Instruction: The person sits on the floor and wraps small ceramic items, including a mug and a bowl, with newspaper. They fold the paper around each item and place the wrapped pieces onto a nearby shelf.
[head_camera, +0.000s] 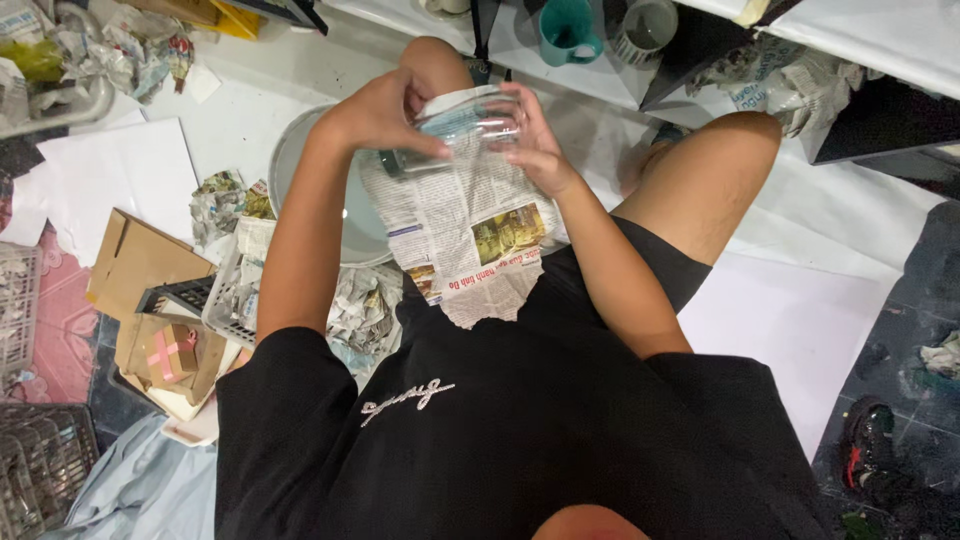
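Both hands are gripping a clear glass (470, 125) at upper centre of the frame, left hand (375, 115) and right hand (535, 140) clamping opposite ends, its long axis lying sideways, newspaper sheet (465, 235) hanging below toward the lap.

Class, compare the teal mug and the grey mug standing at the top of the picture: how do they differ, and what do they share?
The teal mug is bright blue-green; the grey mug is dull grey with a pale rim. The teal mug's handle shows, pointing lower right; the grey mug's handle is not visible. The teal mug stands left of the grey mug. Both stand upright on the white surface, untouched by the hands.
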